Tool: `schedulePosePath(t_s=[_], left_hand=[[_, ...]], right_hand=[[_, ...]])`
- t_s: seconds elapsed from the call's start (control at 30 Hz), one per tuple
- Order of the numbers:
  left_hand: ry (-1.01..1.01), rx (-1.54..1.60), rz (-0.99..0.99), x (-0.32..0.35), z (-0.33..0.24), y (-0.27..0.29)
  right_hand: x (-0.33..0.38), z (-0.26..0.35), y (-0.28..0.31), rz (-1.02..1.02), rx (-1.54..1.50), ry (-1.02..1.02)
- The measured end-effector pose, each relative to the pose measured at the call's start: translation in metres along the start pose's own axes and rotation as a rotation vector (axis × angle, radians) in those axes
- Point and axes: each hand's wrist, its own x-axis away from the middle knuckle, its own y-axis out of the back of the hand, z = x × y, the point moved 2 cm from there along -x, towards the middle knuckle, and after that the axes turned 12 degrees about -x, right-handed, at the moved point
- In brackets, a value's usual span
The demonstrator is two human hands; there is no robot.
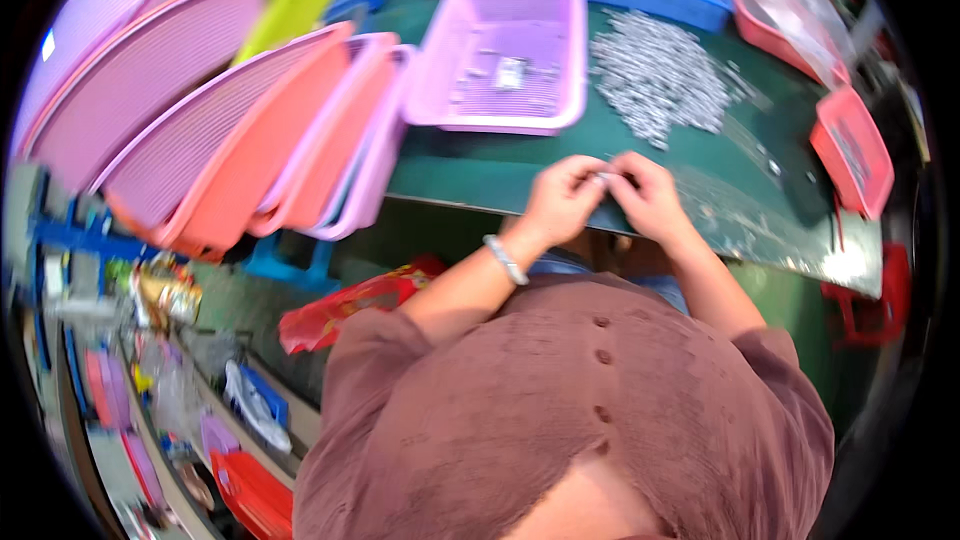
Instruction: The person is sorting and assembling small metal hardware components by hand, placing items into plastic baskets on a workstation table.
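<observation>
Item, nearest: brown shirt (600, 370), buttoned down the front, on the wearer. Pale bracelet (506, 260) about the left wrist.

Item: red plastic bag (345, 310), crumpled, low to the left, below desk height. Red stool (872, 302), low at the right, beyond the desk corner.

Item: left hand (560, 198), thumb and forefinger pinched together over the near edge of the desk. Right hand (648, 196), fingers curled, fingertips meeting those of the left. Between them, gripped by both, a small pale piece (603, 176), mostly covered by the fingers; exact form cannot be told.

Item: desk (450, 172), green top, scuffed toward the right.

Item: stacked baskets (235, 155), lilac and coral, nested on their sides at the left. Coral basket (838, 118) at the right end, grey pieces inside.

Item: lilac basket (505, 12), upright, beyond the hands and slightly left; contains a few small grey pieces and one small whitish item (509, 73).

Item: heap of small grey pieces (660, 75), loose on the desk, just right of the lilac basket.

Item, farthest: blue tray (655, 2), behind the heap; clear plastic bag (800, 15) in a pink tray (770, 38) to its right.
</observation>
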Motion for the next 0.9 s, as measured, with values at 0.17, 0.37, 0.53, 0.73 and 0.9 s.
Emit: schedulePosePath(t_s=[0.17, 0.37, 0.53, 0.73, 0.9], left_hand=[[-0.145, -0.049, -0.026, -0.003, -0.006, -0.008], [-0.064, -0.054, -0.018, 0.0, -0.013, -0.006], [-0.074, -0.148, -0.055, 0.001, -0.012, -0.007], [-0.128, -0.249, -0.091, -0.002, -0.002, -0.012], [-0.142, -0.328, -0.111, 0.0, -0.017, -0.01]], right_hand=[[0.006, -0.012, 0.006, -0.063, -0.01, -0.031], [0.005, -0.008, 0.003, -0.078, -0.021, -0.06], [0.007, -0.008, 0.003, -0.064, 0.05, -0.042], [0.01, -0.004, 0.004, -0.117, 0.113, 0.009], [0.009, -0.008, 0.005, -0.13, 0.14, 0.017]])
